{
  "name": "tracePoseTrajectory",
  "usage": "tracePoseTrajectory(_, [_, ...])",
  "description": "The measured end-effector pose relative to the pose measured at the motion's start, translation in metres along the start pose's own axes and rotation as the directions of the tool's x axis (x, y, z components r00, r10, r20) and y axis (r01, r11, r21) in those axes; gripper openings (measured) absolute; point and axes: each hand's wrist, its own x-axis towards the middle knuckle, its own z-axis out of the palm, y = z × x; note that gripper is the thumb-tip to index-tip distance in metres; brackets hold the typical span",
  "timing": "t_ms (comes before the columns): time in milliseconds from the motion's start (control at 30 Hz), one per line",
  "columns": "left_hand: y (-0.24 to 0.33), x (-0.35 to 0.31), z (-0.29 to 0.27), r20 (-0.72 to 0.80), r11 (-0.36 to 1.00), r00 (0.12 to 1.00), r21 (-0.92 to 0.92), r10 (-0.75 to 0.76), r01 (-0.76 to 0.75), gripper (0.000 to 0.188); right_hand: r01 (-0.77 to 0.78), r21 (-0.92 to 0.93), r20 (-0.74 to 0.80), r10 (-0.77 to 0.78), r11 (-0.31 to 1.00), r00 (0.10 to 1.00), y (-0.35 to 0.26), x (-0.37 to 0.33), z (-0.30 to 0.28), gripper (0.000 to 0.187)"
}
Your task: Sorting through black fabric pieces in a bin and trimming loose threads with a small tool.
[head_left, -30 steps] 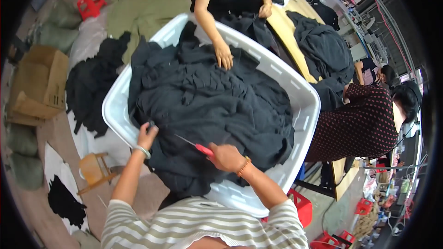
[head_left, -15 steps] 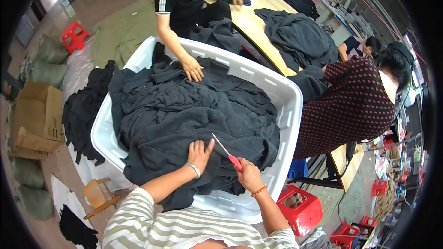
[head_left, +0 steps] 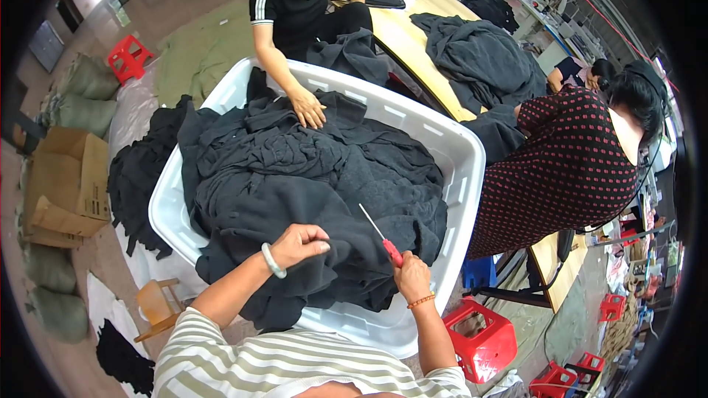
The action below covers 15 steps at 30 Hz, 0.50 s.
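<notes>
Black fleece: the cloth (head_left: 295, 199) fills the tub and lies under both of the person's hands.
Left hand: the left hand (head_left: 299, 243) pinches a fold of the cloth, fingers closed on it, a pale bangle (head_left: 272, 261) on the wrist.
Right hand: the right hand (head_left: 411, 276) is closed around the red grip of a snipper (head_left: 381, 236), its thin metal tip pointing up and left over the cloth; an orange bracelet (head_left: 421, 300) sits on the wrist.
Snipper: held just above the cloth, near the tub's near-right side, beside the left hand.
Tub: a large white plastic tub (head_left: 457, 155), heaped to the rim with the cloth, some hanging over the left edge.
Across the tub: a person in a black top with white stripes rests a hand (head_left: 307, 110) flat on the cloth at the far side.
Right of the tub: a person in a dark red dotted top (head_left: 560, 169) bends over just beside the rim.
Table: a yellow table (head_left: 413, 37) behind the tub carries more dark cloth.
Floor: a red stool (head_left: 479, 339) stands near the right arm; a cardboard box (head_left: 63, 184) lies well to the left.
</notes>
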Motion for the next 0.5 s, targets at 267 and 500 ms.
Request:
tracePoseTrajectory(267, [0.085, -0.056, 0.045, 0.314, 0.876, 0.872, -0.427, 0.376, -0.224, 0.017, 0.295, 0.169, 0.054, -0.307, 0.941, 0.950, -0.031, 0.009, 0.028, 0.024])
tracePoseTrajectory(500, [0.070, -0.045, 0.018, -0.230, 0.767, 0.963, -0.589, 0.141, -0.253, 0.014, 0.377, 0.590, 0.221, -0.592, 0.714, 0.775, -0.040, -0.025, 0.066, 0.034])
